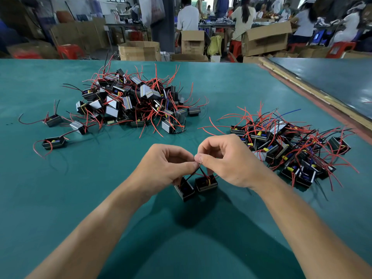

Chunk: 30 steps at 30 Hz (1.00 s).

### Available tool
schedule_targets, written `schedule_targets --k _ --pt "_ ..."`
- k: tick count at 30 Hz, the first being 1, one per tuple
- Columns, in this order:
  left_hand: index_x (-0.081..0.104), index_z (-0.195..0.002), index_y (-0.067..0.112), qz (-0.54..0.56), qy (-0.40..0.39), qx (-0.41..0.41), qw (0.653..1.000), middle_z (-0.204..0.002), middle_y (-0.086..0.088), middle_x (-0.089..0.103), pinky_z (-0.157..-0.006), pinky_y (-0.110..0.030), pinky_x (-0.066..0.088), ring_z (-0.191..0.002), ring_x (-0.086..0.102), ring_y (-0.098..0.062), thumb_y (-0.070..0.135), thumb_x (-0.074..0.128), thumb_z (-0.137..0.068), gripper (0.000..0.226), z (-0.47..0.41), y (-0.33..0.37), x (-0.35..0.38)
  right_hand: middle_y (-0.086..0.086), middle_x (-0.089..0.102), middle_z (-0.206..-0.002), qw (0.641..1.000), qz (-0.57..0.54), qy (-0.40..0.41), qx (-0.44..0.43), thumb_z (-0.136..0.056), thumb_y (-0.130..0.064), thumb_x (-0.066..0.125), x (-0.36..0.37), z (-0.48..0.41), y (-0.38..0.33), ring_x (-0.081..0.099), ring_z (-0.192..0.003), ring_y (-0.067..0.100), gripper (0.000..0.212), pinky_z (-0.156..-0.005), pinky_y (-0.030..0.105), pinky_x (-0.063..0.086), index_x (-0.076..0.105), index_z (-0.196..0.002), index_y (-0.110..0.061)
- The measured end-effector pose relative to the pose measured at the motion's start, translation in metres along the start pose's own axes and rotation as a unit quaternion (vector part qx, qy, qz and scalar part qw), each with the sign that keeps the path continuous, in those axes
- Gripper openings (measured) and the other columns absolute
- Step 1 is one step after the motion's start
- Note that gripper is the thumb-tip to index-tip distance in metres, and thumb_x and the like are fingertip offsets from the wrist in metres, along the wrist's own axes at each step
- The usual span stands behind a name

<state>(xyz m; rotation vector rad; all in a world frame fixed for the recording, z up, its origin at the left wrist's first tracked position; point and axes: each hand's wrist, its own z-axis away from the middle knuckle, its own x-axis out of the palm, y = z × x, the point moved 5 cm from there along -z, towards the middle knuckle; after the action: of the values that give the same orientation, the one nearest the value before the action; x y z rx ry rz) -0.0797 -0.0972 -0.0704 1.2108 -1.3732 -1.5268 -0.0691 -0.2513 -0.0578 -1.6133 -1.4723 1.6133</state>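
Under the fingertips [201, 158]: two black modules [207, 184] side by side on green table [80, 188].
Left hand [167, 168]: pinching black wire [190, 175].
Right hand [227, 160]: pinching red wire [203, 173], thumbs touching.

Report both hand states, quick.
Left hand: closed, pinching the wires where they meet.
Right hand: closed, pinching the same wires.

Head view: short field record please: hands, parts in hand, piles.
left hand: pinches wire ends
right hand: pinches the same wire ends
left module: black box, tilted, below left hand
right module: black box beside it, leads run up to the pinch
far pile: modules, red and black leads
right pile: same parts, flatter
table: green
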Motion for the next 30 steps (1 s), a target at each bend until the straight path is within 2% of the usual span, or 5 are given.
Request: schedule_targets --k 9,15,21,27,30 --pt "0.075 -0.068 0.013 0.015 0.008 0.007 1.000 -0.056 -0.002 0.060 -0.042 -0.018 0.035 -0.044 0.040 -0.010 0.006 0.077 -0.077 0.011 0.0010 0.0020 -0.0019 0.001 0.069 -0.068 1.000 -0.030 -0.003 -0.001 -0.087 -0.011 0.069 -0.0007 0.0002 -0.0019 0.057 -0.059 0.016 0.010 -0.060 0.051 0.052 0.073 -0.078 -0.013" --pt "0.074 -0.064 0.016 -0.003 0.002 -0.007 1.000 -0.055 0.000 0.060 -0.045 -0.021 0.031 -0.046 0.039 -0.013 0.008 0.075 -0.079 0.017 0.0006 0.0018 -0.0034 -0.011 0.070 -0.069 1.000 0.013 -0.006 -0.019 -0.079 -0.014 0.069 -0.0037 0.0017 -0.0017 0.053 -0.056 0.006 0.013 -0.053 0.019 0.042 0.078 -0.080 -0.023" --pt "0.073 -0.068 0.015 0.005 -0.050 -0.018 0.999 -0.056 0.000 0.059 -0.046 -0.022 0.027 -0.048 0.036 -0.013 0.017 0.079 -0.073 0.008 0.0023 0.0027 -0.0011 -0.005 0.073 -0.075 0.999 0.019 -0.015 -0.041 -0.082 -0.004 0.077 -0.0059 0.0022 -0.0059 0.058 -0.059 0.017 0.021 -0.056 0.026 0.046 0.079 -0.079 -0.025" --pt "0.075 -0.069 0.015 -0.006 -0.084 -0.034 0.996 -0.055 0.000 0.058 -0.048 -0.026 0.023 -0.053 0.035 -0.015 0.020 0.083 -0.063 0.010 0.0046 0.0044 0.0013 0.010 0.075 -0.077 0.999 -0.007 -0.041 -0.031 -0.079 -0.008 0.082 -0.0091 0.0030 -0.0071 0.063 -0.068 0.042 0.017 -0.064 0.053 0.051 0.080 -0.078 -0.025" --pt "0.075 -0.068 0.014 -0.016 -0.091 -0.035 0.995 -0.055 -0.001 0.056 -0.047 -0.022 0.023 -0.053 0.036 -0.014 0.017 0.081 -0.066 0.007 0.0056 0.0042 0.0018 0.010 0.077 -0.080 0.997 -0.034 -0.060 -0.018 -0.075 -0.014 0.082 -0.0076 0.0038 -0.0059 0.064 -0.067 0.034 0.012 -0.069 0.057 0.053 0.080 -0.082 -0.024"
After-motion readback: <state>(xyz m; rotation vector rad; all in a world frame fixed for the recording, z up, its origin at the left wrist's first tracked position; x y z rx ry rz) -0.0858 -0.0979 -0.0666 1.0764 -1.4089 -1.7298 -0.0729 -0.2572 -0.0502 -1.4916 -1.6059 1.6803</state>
